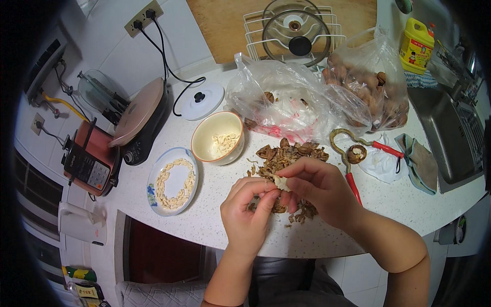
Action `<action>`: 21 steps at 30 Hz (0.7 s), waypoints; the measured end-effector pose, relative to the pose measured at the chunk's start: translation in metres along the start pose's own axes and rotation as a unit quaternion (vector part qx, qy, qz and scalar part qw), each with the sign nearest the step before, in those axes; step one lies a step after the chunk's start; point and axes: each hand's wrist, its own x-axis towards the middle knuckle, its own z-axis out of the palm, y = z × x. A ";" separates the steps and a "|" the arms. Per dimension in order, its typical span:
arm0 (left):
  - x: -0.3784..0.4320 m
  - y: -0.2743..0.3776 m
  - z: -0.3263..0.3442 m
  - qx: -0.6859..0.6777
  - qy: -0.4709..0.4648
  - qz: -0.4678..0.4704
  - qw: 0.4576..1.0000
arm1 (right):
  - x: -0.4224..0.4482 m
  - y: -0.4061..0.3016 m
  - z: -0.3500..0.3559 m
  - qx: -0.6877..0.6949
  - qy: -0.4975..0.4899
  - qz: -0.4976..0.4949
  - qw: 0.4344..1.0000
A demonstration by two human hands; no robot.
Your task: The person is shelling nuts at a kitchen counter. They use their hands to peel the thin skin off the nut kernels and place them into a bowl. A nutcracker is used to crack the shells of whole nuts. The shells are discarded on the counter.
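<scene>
A pale, peeled walnut kernel is pinched between the thumb and fingers of my right hand. My left hand meets it from the left, its thumb and forefinger pressed together at the kernel's edge; whether they grip a bit of skin is too small to tell. Under both hands lies a pile of walnut shells and skins. To the left, a cream bowl holds peeled kernel pieces, and a blue-rimmed plate has more pieces in a ring. A red-handled metal nutcracker lies on the right beside a cracked walnut.
Plastic bags, one full of walnuts, stand behind the pile. A folded cloth lies by the sink. At the left are an electric pan, a red cooker and a white lid. Glass lids rest on a rack.
</scene>
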 end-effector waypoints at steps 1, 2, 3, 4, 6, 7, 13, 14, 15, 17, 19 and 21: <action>0.000 0.000 -0.001 0.001 -0.007 -0.008 1.000 | 0.000 0.000 0.000 0.010 0.000 0.007 1.000; -0.001 0.000 -0.002 0.003 -0.015 -0.015 1.000 | 0.001 0.000 0.000 0.021 0.000 0.014 1.000; -0.002 -0.002 -0.005 -0.002 -0.031 -0.010 0.999 | 0.001 0.000 -0.001 0.038 0.001 0.023 0.999; -0.002 -0.008 -0.009 -0.006 -0.048 -0.005 0.999 | 0.001 0.002 -0.002 0.056 0.002 0.032 0.998; -0.002 -0.009 -0.011 0.000 -0.055 -0.011 0.998 | 0.002 0.003 -0.005 0.097 -0.005 0.054 0.994; -0.001 -0.005 -0.011 0.011 -0.044 -0.022 0.999 | 0.002 0.003 -0.006 0.119 -0.014 0.066 0.991; 0.007 0.002 -0.001 0.005 0.041 0.012 0.999 | 0.002 0.003 -0.005 0.144 -0.029 0.077 0.986; 0.007 0.003 -0.002 0.008 0.029 0.022 0.999 | 0.002 0.003 -0.004 0.142 -0.023 0.073 0.987; 0.007 0.003 -0.002 0.008 0.020 0.022 1.000 | 0.002 0.003 -0.003 0.139 -0.023 0.071 0.988; 0.007 0.002 -0.002 0.009 0.001 0.022 1.000 | 0.002 0.003 -0.003 0.132 -0.023 0.066 0.989; 0.006 0.001 -0.001 0.006 -0.001 0.017 1.000 | 0.002 0.000 -0.001 0.089 -0.021 0.053 0.994; 0.005 0.001 -0.002 -0.010 -0.001 -0.004 1.000 | 0.002 -0.001 0.000 0.048 -0.016 0.032 0.998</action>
